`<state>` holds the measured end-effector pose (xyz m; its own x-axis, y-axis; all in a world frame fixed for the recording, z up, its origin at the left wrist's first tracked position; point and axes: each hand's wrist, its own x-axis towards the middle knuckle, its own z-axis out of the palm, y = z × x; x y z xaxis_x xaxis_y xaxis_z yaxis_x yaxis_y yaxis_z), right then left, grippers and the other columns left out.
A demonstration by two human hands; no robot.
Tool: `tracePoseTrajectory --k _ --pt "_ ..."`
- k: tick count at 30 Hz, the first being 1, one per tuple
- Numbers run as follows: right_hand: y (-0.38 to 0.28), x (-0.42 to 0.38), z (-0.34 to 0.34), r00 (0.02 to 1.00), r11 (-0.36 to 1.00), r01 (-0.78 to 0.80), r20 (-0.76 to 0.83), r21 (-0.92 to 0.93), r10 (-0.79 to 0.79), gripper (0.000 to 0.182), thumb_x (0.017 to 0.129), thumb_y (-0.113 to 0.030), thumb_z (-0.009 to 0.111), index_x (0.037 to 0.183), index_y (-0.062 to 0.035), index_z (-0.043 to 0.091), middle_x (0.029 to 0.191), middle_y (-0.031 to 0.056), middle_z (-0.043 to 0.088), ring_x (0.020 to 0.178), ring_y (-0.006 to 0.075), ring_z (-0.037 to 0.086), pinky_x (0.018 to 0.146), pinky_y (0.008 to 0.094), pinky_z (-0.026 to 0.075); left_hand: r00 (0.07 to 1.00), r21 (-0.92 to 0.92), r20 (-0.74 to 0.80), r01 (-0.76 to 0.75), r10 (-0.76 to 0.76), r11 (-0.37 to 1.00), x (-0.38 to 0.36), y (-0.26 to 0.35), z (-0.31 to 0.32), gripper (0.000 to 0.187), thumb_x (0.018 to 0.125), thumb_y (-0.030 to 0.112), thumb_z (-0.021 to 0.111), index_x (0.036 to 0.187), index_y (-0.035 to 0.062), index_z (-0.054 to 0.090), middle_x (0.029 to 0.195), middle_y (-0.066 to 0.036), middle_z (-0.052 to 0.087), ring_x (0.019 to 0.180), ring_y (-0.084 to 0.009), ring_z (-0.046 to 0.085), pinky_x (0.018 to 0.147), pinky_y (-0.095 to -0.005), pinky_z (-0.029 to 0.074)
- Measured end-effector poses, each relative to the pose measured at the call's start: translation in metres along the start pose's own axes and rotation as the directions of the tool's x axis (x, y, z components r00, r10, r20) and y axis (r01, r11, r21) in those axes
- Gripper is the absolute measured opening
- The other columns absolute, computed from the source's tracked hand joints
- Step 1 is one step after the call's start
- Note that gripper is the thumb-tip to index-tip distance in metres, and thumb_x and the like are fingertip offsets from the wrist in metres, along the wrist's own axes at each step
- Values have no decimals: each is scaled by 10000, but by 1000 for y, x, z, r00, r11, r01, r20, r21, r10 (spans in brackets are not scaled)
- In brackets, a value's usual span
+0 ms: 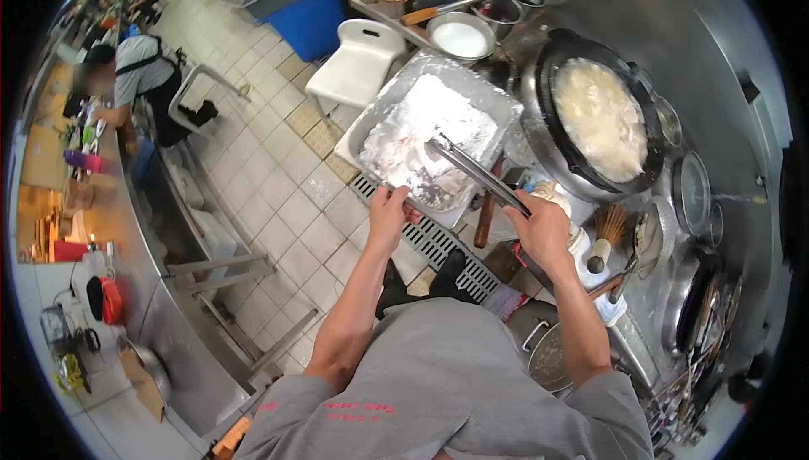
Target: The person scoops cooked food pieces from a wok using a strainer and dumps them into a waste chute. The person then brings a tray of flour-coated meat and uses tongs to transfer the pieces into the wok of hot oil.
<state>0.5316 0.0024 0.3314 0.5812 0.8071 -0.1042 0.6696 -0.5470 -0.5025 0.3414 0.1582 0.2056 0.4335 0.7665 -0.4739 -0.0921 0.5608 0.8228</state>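
A metal tray (516,115) holds white powder (447,110) with pinkish pieces partly buried in it. My left hand (389,214) grips the tray's near edge, its fingers curled round the rim. Long metal tongs (480,172) are in my right hand (542,228), fingers wrapped round the handle end; their tips reach into the powder. Whether the tips hold a piece cannot be made out. Right of the tray, a black wok (552,81) contains bubbling pale oil (600,119).
Bowls of ingredients and a white bowl (462,39) with a ladle stand beyond the tray. A white stool (358,64) and blue bin (308,26) are ahead left. At the left counter (152,266) a person (147,68) bends over. A whisk (608,228) lies right.
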Motion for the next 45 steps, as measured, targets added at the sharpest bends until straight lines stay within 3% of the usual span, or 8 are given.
tracePoseTrajectory --k 6,12,13,17,26,36,40,45 --pt "48 -9 -15 981 998 -45 -186 48 53 344 770 -297 702 1029 -71 692 740 205 649 715 379 629 662 426 484 998 -1 41 -42 42 999 3 -4 -1 174 885 170 523 914 -1 516 690 -97 582 507 -155 552 434 -280 445" --pt "102 -40 -99 872 918 -342 -297 200 390 369 783 -301 704 1051 -49 683 675 161 646 647 302 644 628 386 483 999 -16 21 -45 45 999 -4 2 4 154 908 150 510 950 2 507 713 -97 597 535 -156 563 444 -279 447" --pt "131 -41 -107 874 962 -262 -405 71 268 347 782 -295 695 1042 -65 691 681 160 648 651 304 644 627 377 484 999 -13 26 -42 42 999 -3 2 4 149 912 147 508 952 3 506 716 -96 599 539 -157 565 446 -279 448" --pt "129 -44 -160 847 826 -466 -428 -317 314 262 764 -275 678 925 -72 711 775 203 660 765 350 653 673 430 500 998 -28 33 -47 48 999 -1 -1 2 141 913 146 508 952 11 504 711 -88 593 530 -154 560 441 -283 452" --pt "168 -35 -173 822 664 -538 -497 -519 278 219 765 -243 637 875 -59 679 821 208 661 803 381 645 724 471 511 999 -41 19 -51 51 998 -1 -2 3 140 903 126 507 975 5 497 701 -91 582 520 -145 550 432 -266 450" --pt "128 -30 -193 858 665 -472 -475 -579 195 249 763 -246 672 917 -50 682 787 198 659 780 385 640 705 463 502 998 -41 57 -28 30 999 2 -2 1 168 906 139 506 993 -5 521 729 -85 585 541 -143 564 440 -266 465" --pt "95 -27 -180 885 815 -349 -448 -462 125 314 765 -264 688 1005 -61 681 799 203 659 782 382 636 700 453 500 999 -38 28 -20 21 999 -1 1 1 173 902 156 524 975 -1 526 720 -79 593 552 -142 580 442 -268 478" --pt "13 -23 -109 992 938 -43 -123 -345 0 385 756 -266 697 1071 -49 660 863 199 666 782 354 647 682 431 504 999 -66 45 -5 8 998 1 1 1 136 914 126 511 964 0 515 709 -84 594 517 -140 578 420 -263 475"
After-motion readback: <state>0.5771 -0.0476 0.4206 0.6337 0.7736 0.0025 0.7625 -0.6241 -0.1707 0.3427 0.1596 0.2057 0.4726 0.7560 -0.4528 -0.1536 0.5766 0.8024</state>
